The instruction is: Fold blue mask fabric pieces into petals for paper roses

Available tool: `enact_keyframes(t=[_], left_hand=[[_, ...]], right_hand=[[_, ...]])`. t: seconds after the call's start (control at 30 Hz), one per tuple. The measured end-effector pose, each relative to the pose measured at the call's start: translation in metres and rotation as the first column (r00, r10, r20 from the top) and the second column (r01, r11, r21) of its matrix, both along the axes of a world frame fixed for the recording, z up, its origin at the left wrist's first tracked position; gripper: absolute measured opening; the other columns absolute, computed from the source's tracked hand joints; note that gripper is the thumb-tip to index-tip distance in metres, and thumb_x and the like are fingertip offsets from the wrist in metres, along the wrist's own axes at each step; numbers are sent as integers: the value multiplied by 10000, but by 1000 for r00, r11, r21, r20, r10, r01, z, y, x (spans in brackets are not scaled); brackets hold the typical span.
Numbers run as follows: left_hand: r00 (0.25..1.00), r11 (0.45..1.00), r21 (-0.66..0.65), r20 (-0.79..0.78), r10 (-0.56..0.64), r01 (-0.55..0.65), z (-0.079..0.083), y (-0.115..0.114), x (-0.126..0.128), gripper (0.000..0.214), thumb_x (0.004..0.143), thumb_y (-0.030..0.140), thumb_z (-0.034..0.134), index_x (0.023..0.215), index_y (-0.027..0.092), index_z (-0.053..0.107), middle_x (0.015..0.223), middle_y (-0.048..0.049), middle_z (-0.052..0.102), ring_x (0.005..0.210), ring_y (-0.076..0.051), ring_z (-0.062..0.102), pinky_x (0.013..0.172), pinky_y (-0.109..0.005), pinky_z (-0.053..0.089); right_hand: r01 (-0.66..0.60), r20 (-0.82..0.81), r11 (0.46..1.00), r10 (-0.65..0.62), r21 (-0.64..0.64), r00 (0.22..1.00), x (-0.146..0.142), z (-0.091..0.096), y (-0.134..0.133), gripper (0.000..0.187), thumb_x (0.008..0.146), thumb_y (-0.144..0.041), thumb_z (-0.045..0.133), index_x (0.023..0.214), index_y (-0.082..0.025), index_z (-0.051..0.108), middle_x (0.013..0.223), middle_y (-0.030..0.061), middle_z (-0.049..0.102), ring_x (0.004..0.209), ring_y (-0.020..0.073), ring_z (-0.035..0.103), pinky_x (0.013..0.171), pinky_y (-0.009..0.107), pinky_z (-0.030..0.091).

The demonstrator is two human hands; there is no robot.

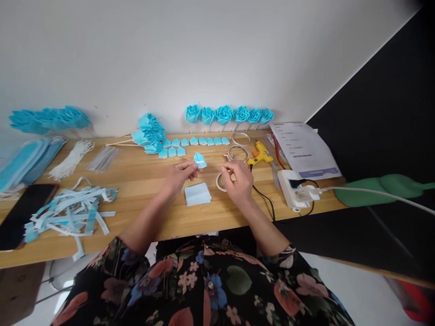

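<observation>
My left hand point(183, 173) pinches a folded blue petal point(200, 160) by its lower left edge, above the table. A pale strip lies across the petal's lower part. To the right, my right hand point(238, 180) is closed with its thumb and fingertips together; what is between them, if anything, is too small to tell. It partly covers a roll of tape point(220, 182) on the table. Below the petal lies a stack of pale blue fabric squares point(197, 194). Several more folded petals point(193, 141) are lined up in rows behind my hands.
Blue fabric roses point(224, 115) stand along the wall. A yellow glue gun point(260, 154), metal rings point(240, 138) and a power strip point(294, 189) are at the right. Cut strips point(73, 213), a phone point(25, 215), white cords point(72, 158) and face masks point(30, 158) lie left.
</observation>
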State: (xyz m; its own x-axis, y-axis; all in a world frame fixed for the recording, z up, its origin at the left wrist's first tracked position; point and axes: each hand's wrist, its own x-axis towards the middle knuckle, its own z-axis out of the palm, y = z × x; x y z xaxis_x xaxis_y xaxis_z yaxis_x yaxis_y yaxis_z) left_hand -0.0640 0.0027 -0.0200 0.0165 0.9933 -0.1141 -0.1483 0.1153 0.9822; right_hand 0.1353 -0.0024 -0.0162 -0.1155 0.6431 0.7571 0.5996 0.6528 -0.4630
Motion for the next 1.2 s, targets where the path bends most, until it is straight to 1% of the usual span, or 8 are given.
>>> enact_keyframes(t=[0.07, 0.17, 0.47, 0.6, 0.8, 0.87, 1.03, 1.2], left_hand=[[999, 1000, -8, 38, 5, -5, 0, -2, 4, 252, 693, 395, 759, 745, 150, 732, 702, -36, 690, 607, -112, 532, 580, -261, 405], [996, 1000, -7, 83, 11, -10, -2, -4, 9, 245, 686, 381, 768, 767, 156, 714, 737, -35, 705, 613, -110, 547, 588, -261, 421], [983, 998, -22, 171, 60, -58, -2, -12, 19, 249, 689, 361, 777, 743, 161, 638, 624, 2, 657, 577, -105, 557, 600, -261, 444], [980, 998, -12, 191, 64, -63, -3, -14, 21, 250, 698, 355, 788, 738, 155, 643, 638, 1, 663, 592, -102, 570, 620, -257, 456], [966, 1000, 12, 256, -11, 9, -13, -14, 21, 235, 735, 360, 792, 802, 161, 687, 740, -16, 697, 664, -117, 609, 692, -277, 484], [965, 1000, 14, 261, -26, 23, -15, -15, 21, 231, 744, 364, 791, 808, 165, 693, 738, -14, 693, 676, -123, 616, 714, -287, 491], [966, 1000, 14, 256, -29, 26, -10, -16, 22, 209, 733, 341, 791, 784, 164, 692, 703, -10, 678, 668, -119, 607, 690, -271, 472], [970, 999, 15, 240, -45, 43, -6, -17, 22, 206, 729, 341, 787, 763, 164, 690, 706, -6, 652, 658, -115, 577, 695, -278, 473]], right_hand=[[-17, 69, 998, 12, 67, 998, -6, 2, -2, 112, 956, -211, 544, 930, -237, 650, 847, 35, 726, 747, 167, 639, 739, 339, 504], [-25, 122, 996, 14, 90, 992, -12, -2, -2, 126, 953, -190, 543, 969, -252, 652, 867, 45, 735, 818, 189, 672, 764, 367, 520], [12, 189, 985, -45, 173, 981, -19, -12, -3, 159, 930, -168, 569, 1013, -266, 662, 910, 46, 748, 878, 197, 693, 769, 378, 578], [-9, 176, 979, -27, 203, 984, -20, -12, -2, 170, 918, -149, 581, 1028, -256, 653, 915, 48, 747, 882, 194, 685, 773, 366, 571], [-37, 155, 996, 25, 78, 988, -18, -16, -1, 158, 924, -177, 575, 1017, -264, 669, 923, 55, 738, 904, 211, 675, 804, 392, 547], [-42, 158, 997, 31, 68, 987, -18, -17, -1, 155, 922, -178, 581, 1010, -267, 672, 917, 55, 739, 904, 215, 675, 806, 396, 546], [-42, 195, 990, 15, 133, 981, -17, -19, -1, 169, 917, -163, 585, 1012, -260, 685, 902, 51, 747, 886, 209, 677, 804, 385, 558], [-20, 213, 998, 8, 55, 977, -18, -20, 0, 183, 931, -200, 562, 1008, -271, 712, 918, 51, 747, 902, 214, 671, 807, 398, 550]])
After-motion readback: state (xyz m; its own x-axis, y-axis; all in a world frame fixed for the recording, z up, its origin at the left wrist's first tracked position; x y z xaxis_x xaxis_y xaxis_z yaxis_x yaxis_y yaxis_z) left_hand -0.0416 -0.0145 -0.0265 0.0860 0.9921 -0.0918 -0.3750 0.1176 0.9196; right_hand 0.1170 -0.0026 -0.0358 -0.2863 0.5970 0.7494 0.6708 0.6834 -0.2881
